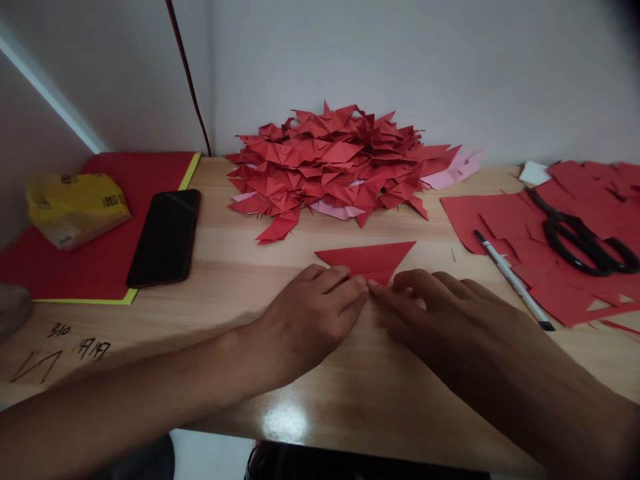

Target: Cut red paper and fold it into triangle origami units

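Note:
A red sheet of paper (pixel 375 259), folded into a triangle, lies flat on the wooden table with its long straight edge facing away from me. My left hand (pixel 317 310) has its fingers curled together and pressed on the paper's near left side. From the right, my right hand (pixel 435 310) reaches in with bent fingers, its fingertips at the near corner, almost touching the left fingertips. That corner is mostly hidden by both hands. Beyond the sheet rises a big heap of folded red paper pieces (pixel 325 160), with a few pink ones among them.
Right: black-handled scissors (pixel 575 237) on cut red paper (pixel 525 220), beside a white marker (pixel 515 280). Left: a black phone (pixel 165 237) and yellow packet (pixel 77 207) lie on red sheets (pixel 107 267). A wall (pixel 400 67) stands behind; the table's front edge is near me.

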### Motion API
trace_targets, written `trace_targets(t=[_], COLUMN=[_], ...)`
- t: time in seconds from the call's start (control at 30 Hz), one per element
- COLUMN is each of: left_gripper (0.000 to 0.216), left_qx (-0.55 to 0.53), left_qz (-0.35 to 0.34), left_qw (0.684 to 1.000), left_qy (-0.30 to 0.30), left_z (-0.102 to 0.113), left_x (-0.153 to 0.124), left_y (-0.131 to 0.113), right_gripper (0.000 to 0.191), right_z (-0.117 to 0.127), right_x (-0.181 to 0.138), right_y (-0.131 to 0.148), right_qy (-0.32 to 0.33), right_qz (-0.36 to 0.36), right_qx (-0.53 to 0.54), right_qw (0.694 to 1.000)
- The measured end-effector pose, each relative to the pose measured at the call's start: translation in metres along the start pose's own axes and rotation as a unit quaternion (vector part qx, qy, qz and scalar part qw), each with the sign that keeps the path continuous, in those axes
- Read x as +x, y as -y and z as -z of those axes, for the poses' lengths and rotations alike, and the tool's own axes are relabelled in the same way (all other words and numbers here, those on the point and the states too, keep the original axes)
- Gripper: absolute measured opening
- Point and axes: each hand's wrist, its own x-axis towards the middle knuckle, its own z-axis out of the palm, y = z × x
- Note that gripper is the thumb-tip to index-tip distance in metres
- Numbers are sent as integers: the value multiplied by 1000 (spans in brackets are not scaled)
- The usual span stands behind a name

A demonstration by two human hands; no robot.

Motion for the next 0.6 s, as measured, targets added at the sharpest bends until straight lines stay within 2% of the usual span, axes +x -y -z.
trace_targets(t=[0.43,0.6], left_gripper=[27,15], left_qx=[-18,-139], left_qz=[15,67], left_qw=[1000,988], left_qy=[13,-4], left_z=[0,-2], left_x=[-1,5], left_y=[0,8], right_gripper=[30,23], right_z=[3,0], right_x=[0,7], right_y=[-2,-8], right_qy=[4,-12], right_qz=[0,-37], right_qx=[20,89], right_qw=[1000,995])
